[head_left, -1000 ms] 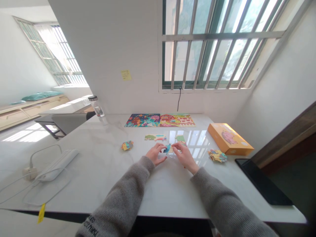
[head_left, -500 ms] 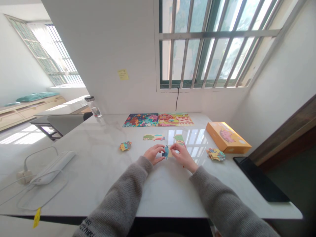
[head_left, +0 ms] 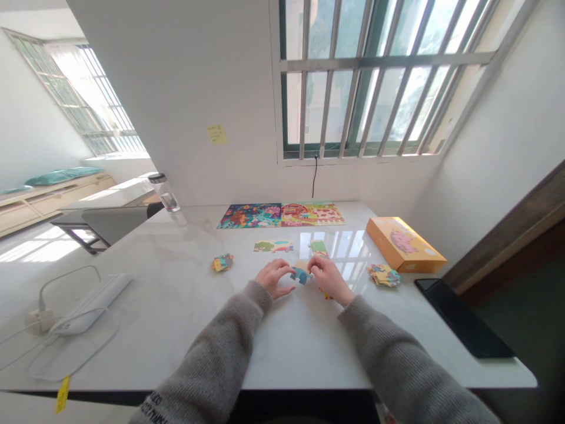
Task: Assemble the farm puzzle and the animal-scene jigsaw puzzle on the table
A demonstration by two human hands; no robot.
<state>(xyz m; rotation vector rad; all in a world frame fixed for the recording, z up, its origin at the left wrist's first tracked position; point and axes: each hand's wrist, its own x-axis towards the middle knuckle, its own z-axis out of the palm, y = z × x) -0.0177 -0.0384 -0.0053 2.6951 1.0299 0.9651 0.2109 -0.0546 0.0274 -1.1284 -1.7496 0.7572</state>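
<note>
My left hand and my right hand meet over the white table, both pinching a small blue puzzle piece between their fingertips. Just beyond my hands lie a short joined strip of puzzle pieces and a green piece. A little orange piece shows under my right wrist. Both sleeves are grey.
Two finished colourful puzzles lie at the table's far edge. An orange box and a pile of loose pieces sit right; a smaller pile left. A dark tablet, white desk lamp and bottle stand around.
My hands have closed in on the blue piece and lowered it flatter toward the table. The view has shifted slightly.
</note>
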